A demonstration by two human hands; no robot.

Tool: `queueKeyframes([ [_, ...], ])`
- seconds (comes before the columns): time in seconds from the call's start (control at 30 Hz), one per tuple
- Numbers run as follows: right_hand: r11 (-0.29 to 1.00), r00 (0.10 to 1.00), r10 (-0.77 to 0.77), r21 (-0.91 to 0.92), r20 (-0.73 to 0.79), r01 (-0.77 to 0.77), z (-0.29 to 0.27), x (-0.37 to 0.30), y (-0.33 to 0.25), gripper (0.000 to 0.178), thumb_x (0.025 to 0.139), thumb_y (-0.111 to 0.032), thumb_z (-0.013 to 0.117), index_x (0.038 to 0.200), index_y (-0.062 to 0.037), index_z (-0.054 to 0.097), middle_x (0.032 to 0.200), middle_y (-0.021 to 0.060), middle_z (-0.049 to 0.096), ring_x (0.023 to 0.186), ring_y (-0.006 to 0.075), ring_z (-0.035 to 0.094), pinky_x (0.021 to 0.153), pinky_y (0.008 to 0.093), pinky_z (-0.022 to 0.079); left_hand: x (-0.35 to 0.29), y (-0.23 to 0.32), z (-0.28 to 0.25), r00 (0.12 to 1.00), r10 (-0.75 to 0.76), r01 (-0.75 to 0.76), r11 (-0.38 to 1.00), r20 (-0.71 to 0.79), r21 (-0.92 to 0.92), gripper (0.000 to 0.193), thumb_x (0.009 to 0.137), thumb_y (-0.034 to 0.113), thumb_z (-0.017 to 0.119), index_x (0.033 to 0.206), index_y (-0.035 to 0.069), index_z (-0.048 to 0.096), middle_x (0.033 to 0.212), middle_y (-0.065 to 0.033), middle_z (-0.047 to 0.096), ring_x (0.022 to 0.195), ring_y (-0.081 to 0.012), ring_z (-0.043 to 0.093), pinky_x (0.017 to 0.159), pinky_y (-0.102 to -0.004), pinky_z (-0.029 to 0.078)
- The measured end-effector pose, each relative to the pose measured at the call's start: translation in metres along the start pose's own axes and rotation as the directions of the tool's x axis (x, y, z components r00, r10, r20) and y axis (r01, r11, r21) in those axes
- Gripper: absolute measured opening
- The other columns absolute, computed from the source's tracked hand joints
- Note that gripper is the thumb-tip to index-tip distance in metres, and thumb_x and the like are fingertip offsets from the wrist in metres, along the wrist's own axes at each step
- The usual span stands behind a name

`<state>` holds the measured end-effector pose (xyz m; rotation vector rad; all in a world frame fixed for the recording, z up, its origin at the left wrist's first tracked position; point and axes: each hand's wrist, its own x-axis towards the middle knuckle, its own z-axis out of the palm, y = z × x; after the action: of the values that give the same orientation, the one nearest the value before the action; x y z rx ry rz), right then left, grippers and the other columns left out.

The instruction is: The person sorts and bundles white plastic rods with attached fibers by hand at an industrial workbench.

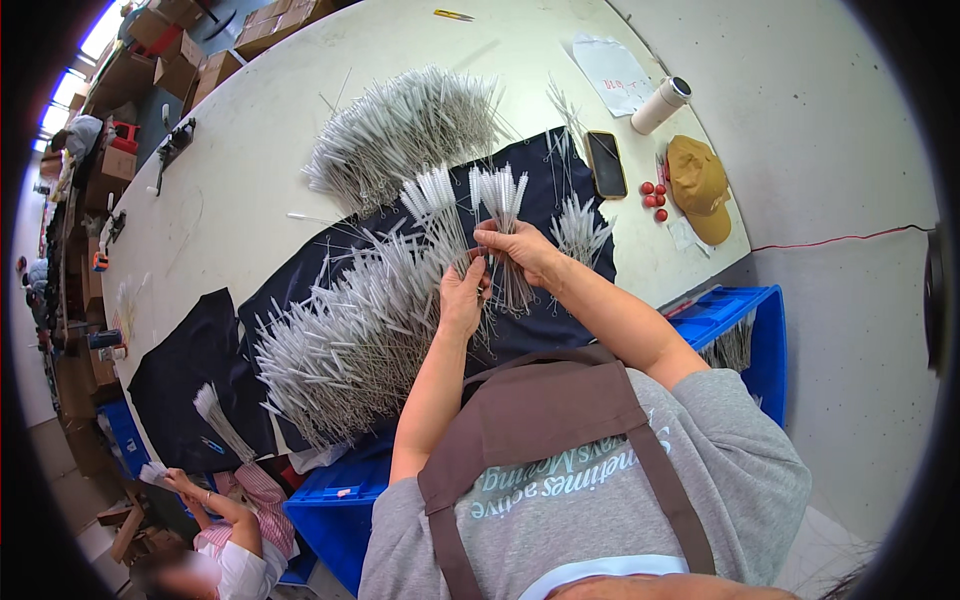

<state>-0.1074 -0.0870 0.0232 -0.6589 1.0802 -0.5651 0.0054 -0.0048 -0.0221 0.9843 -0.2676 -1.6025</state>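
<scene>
My left hand [463, 296] is closed around the wire stems of a bundle of white-bristled wire brushes [434, 200], bristle ends pointing away from me. Just to its right, my right hand [524, 250] grips a second brush bundle [500, 190], its looped wire ends fanning out below the fingers. The two hands nearly meet, and some fingers hide behind the stems. Against my left forearm lies a large heap of the same brushes [340, 345] on a dark cloth [535, 325]. A smaller group of brushes [580, 232] rests right of my right hand.
Beyond the cloth sits another brush pile [400, 135]. At the right are a phone [606, 165], red balls [655, 195], a tan cap [698, 185], a bottle [662, 105] and paper [612, 75]. Blue crates [765, 340] stand below the table edge. A co-worker [240, 540] handles brushes at lower left.
</scene>
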Motion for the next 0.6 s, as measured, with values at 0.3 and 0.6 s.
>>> queueKeyframes([
  [0.3,0.997,0.998,-0.044,0.062,0.036,0.041,0.002,0.010,0.006,0.020,0.075,-0.018,0.069,0.085,-0.0076,0.055,0.074,0.0025,0.057,0.061,0.0125,0.055,0.048,0.0279,0.047,0.003,-0.009,-0.006,0.998,0.005,-0.009,0.998,0.067,0.066,0.025,0.089,0.026,0.049,0.101,0.005,0.054,0.079,0.0033,0.050,0.063,-0.0040,0.043,0.048,-0.0189,0.036],
  [0.6,0.996,0.999,0.032,0.088,-0.003,-0.032,0.005,0.008,0.002,0.021,0.076,-0.016,0.067,0.090,-0.0062,0.056,0.077,0.0026,0.058,0.062,0.0127,0.058,0.049,0.0289,0.050,0.000,-0.009,0.008,0.986,0.161,-0.160,0.987,-0.049,0.014,0.020,0.087,0.019,0.053,0.101,0.004,0.053,0.092,-0.0031,0.060,0.078,-0.0094,0.054,0.069,-0.0226,0.044],
])
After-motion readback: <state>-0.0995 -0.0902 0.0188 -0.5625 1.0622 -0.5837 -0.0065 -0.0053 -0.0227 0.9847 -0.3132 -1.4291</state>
